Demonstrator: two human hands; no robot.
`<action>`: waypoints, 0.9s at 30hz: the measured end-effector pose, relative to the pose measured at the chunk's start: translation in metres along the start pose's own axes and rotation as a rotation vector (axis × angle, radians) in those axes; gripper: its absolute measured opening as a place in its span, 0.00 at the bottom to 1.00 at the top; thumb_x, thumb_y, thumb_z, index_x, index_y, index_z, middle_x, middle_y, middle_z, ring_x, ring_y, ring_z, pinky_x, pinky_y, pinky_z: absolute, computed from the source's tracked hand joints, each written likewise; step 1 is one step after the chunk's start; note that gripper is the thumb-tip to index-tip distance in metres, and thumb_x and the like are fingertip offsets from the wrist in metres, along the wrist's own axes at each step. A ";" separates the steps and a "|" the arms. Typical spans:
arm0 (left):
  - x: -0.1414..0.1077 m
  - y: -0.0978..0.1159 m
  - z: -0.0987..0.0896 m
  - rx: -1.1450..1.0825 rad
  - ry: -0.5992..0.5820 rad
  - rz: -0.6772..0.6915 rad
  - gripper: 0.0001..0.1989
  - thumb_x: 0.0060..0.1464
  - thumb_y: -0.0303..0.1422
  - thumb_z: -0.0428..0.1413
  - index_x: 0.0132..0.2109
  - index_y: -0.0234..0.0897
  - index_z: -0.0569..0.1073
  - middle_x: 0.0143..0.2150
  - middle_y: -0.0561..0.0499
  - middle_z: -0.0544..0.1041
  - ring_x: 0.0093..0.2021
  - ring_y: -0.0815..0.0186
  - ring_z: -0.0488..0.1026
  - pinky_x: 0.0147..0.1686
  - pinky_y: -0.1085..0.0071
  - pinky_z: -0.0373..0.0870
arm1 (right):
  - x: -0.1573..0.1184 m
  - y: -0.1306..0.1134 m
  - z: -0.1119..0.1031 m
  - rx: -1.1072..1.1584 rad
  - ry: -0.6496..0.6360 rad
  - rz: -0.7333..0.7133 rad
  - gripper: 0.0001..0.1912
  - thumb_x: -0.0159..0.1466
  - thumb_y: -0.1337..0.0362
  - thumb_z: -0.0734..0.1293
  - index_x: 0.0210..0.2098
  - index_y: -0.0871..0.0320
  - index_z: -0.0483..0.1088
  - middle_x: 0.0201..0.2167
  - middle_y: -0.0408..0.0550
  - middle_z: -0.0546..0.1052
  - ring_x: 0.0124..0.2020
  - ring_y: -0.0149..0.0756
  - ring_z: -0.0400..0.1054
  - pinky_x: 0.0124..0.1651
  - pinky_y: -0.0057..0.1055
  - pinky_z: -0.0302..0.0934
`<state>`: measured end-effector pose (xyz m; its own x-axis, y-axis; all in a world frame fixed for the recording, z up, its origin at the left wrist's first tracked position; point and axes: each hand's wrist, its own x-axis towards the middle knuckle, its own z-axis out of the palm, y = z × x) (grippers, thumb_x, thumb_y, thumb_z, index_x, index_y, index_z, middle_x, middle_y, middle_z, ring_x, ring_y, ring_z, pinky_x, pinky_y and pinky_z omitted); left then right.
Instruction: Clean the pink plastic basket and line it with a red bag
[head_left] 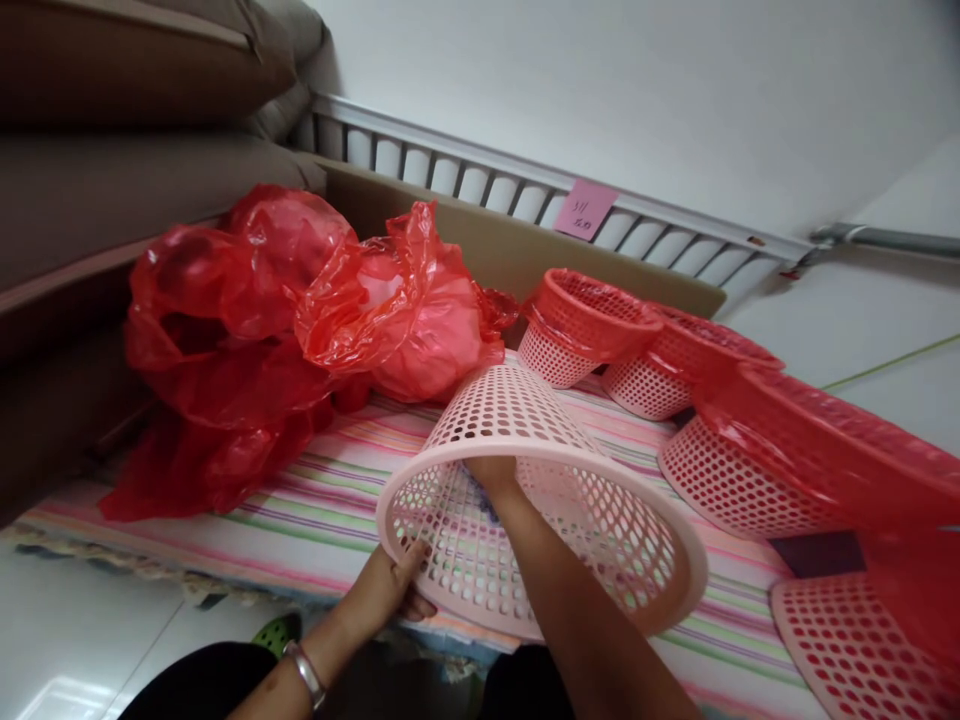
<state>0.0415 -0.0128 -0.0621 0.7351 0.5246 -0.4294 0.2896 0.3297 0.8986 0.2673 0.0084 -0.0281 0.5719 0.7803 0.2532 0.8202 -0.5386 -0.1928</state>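
Note:
A pink perforated basket (517,410) lies tipped on its side on the striped cloth, its wide mouth facing me. My left hand (397,585) grips the basket's rim at the lower left, thumb inside. My right hand (491,470) reaches deep into the basket; its fingers are mostly hidden, and a bit of bluish-purple material (480,495) shows beside it. What that material is, I cannot make out.
Red plastic bags (247,320) lie bunched at the left and centre. Several pink baskets lined with red bags, one at the back (559,350), stand along the right. Behind are a white radiator (472,185) with a pink note (585,208) and stacked cushions (135,190).

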 end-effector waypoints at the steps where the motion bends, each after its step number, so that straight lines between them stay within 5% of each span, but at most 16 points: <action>1: -0.001 0.000 0.000 -0.005 0.010 0.000 0.29 0.47 0.60 0.46 0.33 0.35 0.67 0.18 0.49 0.77 0.20 0.63 0.76 0.20 0.72 0.70 | -0.008 -0.004 -0.003 -0.017 -0.033 0.019 0.16 0.61 0.60 0.58 0.45 0.58 0.70 0.42 0.55 0.75 0.46 0.46 0.67 0.48 0.39 0.58; 5: 0.000 -0.003 0.000 -0.046 0.029 0.016 0.30 0.45 0.61 0.47 0.35 0.35 0.67 0.18 0.49 0.77 0.19 0.61 0.76 0.20 0.70 0.71 | -0.068 -0.023 -0.018 -0.070 -0.138 0.021 0.12 0.58 0.65 0.60 0.39 0.59 0.71 0.32 0.54 0.76 0.34 0.44 0.71 0.37 0.36 0.61; 9: 0.000 -0.004 0.003 -0.038 0.028 0.030 0.32 0.43 0.62 0.48 0.38 0.35 0.68 0.18 0.48 0.77 0.20 0.58 0.77 0.20 0.68 0.71 | -0.139 -0.034 -0.032 -0.101 -0.183 -0.122 0.17 0.49 0.71 0.61 0.39 0.55 0.68 0.36 0.50 0.74 0.38 0.42 0.70 0.38 0.32 0.60; 12: -0.003 0.000 0.005 -0.057 0.023 0.014 0.33 0.44 0.61 0.48 0.40 0.34 0.68 0.18 0.48 0.77 0.21 0.56 0.77 0.21 0.66 0.71 | -0.163 -0.033 -0.039 -0.099 -0.239 -0.188 0.18 0.46 0.73 0.61 0.37 0.54 0.67 0.36 0.47 0.74 0.38 0.40 0.69 0.38 0.31 0.59; 14: -0.005 0.004 0.000 -0.035 0.037 0.004 0.32 0.46 0.60 0.47 0.40 0.34 0.69 0.19 0.47 0.78 0.22 0.55 0.77 0.23 0.64 0.71 | -0.166 -0.031 -0.042 -0.094 -0.264 -0.213 0.18 0.46 0.72 0.61 0.37 0.54 0.67 0.36 0.47 0.74 0.38 0.39 0.69 0.38 0.30 0.59; 21: 0.005 0.010 -0.040 0.146 0.275 0.324 0.26 0.47 0.52 0.52 0.38 0.30 0.74 0.34 0.42 0.81 0.41 0.49 0.76 0.38 0.63 0.71 | -0.146 -0.027 -0.042 -0.086 -0.296 -0.258 0.17 0.47 0.71 0.62 0.37 0.54 0.68 0.35 0.47 0.75 0.36 0.39 0.69 0.37 0.30 0.59; 24: 0.006 0.005 -0.037 0.106 0.239 0.369 0.24 0.48 0.51 0.52 0.38 0.32 0.75 0.37 0.42 0.81 0.44 0.51 0.75 0.44 0.63 0.70 | -0.115 -0.028 -0.035 -0.046 -0.207 -0.110 0.15 0.51 0.69 0.62 0.38 0.54 0.70 0.34 0.49 0.76 0.36 0.40 0.70 0.37 0.32 0.60; 27: 0.003 0.001 -0.028 0.089 0.228 0.292 0.24 0.48 0.51 0.52 0.41 0.35 0.74 0.34 0.44 0.81 0.34 0.54 0.77 0.36 0.63 0.73 | -0.073 -0.029 -0.023 -0.015 -0.106 0.040 0.16 0.56 0.67 0.60 0.43 0.57 0.70 0.37 0.54 0.76 0.39 0.45 0.70 0.40 0.38 0.62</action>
<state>0.0266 0.0109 -0.0649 0.6419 0.7510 -0.1547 0.1477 0.0769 0.9860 0.2017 -0.0400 -0.0196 0.6003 0.7868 0.1434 0.7972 -0.5743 -0.1860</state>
